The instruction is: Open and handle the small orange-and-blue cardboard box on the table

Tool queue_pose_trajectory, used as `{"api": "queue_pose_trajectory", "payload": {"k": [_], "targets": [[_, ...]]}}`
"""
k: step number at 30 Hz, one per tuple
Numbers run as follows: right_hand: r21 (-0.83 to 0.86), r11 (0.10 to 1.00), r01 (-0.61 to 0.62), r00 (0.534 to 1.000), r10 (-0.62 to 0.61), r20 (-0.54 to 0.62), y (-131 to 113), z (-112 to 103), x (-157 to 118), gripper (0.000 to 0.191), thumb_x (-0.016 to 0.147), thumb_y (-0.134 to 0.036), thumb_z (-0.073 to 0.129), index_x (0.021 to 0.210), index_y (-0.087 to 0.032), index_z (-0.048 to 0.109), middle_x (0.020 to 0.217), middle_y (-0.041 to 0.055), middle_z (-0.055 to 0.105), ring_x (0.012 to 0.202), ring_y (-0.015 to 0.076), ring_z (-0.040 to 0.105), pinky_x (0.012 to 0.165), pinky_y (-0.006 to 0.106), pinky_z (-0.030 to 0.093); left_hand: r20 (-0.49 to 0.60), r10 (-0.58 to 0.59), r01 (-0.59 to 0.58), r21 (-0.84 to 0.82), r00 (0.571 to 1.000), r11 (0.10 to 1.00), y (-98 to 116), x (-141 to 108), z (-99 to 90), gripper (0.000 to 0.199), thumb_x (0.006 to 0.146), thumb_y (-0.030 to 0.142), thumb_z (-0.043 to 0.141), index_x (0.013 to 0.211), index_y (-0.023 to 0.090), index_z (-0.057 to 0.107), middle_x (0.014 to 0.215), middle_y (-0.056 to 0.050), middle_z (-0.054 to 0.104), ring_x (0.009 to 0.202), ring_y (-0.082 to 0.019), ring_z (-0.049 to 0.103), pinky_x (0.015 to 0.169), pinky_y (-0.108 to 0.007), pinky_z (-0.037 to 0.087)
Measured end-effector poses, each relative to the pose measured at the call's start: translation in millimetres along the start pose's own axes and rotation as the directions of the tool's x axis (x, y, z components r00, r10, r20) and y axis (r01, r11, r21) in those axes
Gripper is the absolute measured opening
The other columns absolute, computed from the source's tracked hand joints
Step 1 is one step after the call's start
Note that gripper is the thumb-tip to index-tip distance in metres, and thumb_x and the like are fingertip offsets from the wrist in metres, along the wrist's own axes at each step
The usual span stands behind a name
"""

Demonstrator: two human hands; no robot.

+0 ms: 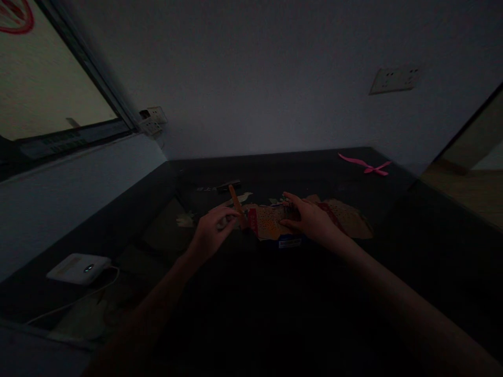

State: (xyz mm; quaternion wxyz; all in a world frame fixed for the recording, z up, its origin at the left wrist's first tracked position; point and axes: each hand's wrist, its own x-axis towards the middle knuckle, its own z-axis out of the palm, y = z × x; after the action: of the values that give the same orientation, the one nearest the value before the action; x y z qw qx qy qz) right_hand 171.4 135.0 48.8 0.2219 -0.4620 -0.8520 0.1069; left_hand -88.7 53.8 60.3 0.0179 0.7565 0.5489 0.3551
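The picture is very dark. My left hand [214, 228] is closed on an orange-brown stick [237, 203], which tilts up from its fingertips just left of a piece of brown cardboard [269, 222] with red bands and small dark marks. Over the cardboard's middle is my right hand [304, 213], its thumb and fingers curved round a small dark thing with thin prongs [288, 208], too dim to name. A blue strip with a white label [290, 243] shows at the cardboard's near edge.
A dark table [251, 173] meets the wall. A pink ribbon [367, 167] lies at the back right, a dark narrow object [229, 186] behind the stick. A white device [79, 268] with a cable sits at the left. Wall sockets [396, 79] are at the right.
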Motion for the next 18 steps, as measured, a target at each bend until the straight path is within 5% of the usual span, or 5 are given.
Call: {"api": "queue_pose_trajectory", "payload": {"k": [4, 9, 18], "targets": [[0.010, 1.000, 0.010, 1.000, -0.010, -0.003, 1, 1, 0, 0.075, 0.075, -0.034, 0.066, 0.140, -0.018, 0.033, 0.120, 0.0145, 0.062, 0.104, 0.0299, 0.060, 0.082, 0.041, 0.049, 0.083, 0.058, -0.048, -0.125, 0.995, 0.991, 45, 44, 35.2, 0.017, 0.082, 0.021, 0.057, 0.097, 0.017, 0.063, 0.092, -0.005, 0.066, 0.079, -0.014, 0.062, 0.072, -0.026, 0.049], [0.006, 1.000, 0.020, 1.000, -0.020, -0.009, 1, 1, 0, 0.074, 0.075, -0.030, 0.066, 0.139, -0.014, 0.034, 0.116, 0.0170, 0.064, 0.103, 0.0302, 0.061, 0.081, 0.040, 0.048, 0.266, -0.009, 0.029, -0.071, 0.964, 0.997, 56, 79, 72.1, 0.016, 0.074, 0.019, 0.065, 0.090, 0.016, 0.066, 0.084, -0.004, 0.069, 0.076, -0.016, 0.064, 0.070, -0.026, 0.049], [0.010, 1.000, 0.019, 1.000, -0.019, -0.009, 2, 3, 1, 0.072, 0.075, -0.028, 0.067, 0.138, -0.016, 0.035, 0.119, 0.0165, 0.062, 0.103, 0.0290, 0.061, 0.084, 0.040, 0.047, 0.265, 0.003, -0.004, 0.004, 0.964, 1.000, 57, 82, 77.0, 0.012, 0.078, 0.015, 0.060, 0.086, 0.018, 0.069, 0.084, -0.003, 0.072, 0.079, -0.018, 0.065, 0.072, -0.027, 0.047]]}}
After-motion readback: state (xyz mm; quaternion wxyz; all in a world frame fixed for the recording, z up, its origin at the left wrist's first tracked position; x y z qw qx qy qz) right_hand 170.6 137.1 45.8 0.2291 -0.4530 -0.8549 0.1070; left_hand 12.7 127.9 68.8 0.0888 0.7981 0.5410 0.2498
